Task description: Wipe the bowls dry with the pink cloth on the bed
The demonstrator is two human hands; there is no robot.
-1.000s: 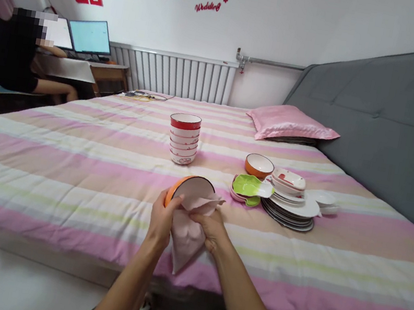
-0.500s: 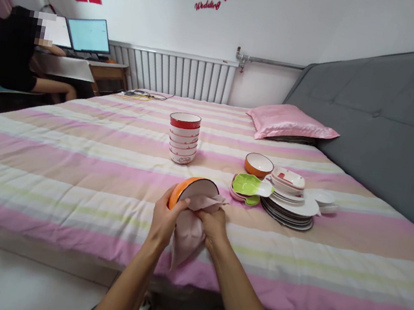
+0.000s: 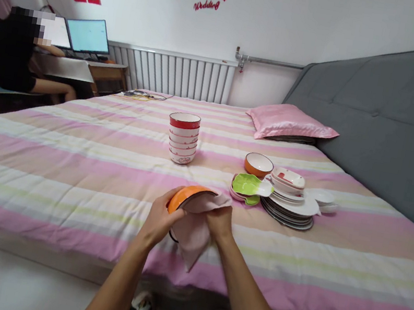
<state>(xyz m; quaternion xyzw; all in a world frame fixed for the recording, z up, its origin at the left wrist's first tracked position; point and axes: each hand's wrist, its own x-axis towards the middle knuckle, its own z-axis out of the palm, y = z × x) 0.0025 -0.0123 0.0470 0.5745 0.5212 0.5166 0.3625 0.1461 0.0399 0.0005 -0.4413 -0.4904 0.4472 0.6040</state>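
Orange bowl [image 3: 184,197] tipped further, cloth [image 3: 193,235] hiding most of inside; left hand [image 3: 161,217] pinching bowl, right hand [image 3: 219,221] clutching cloth.

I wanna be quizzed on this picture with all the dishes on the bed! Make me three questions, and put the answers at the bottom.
1. True or false: the tall bowl stack stands farther left in the picture than the stack of plates.
2. Fill the gap: the right hand holds a pale pink ____.
3. How many orange bowls can you count, and where is each?

Key
1. True.
2. Cloth.
3. Two: one is held tilted in the left hand, and the second orange bowl sits on the bed.
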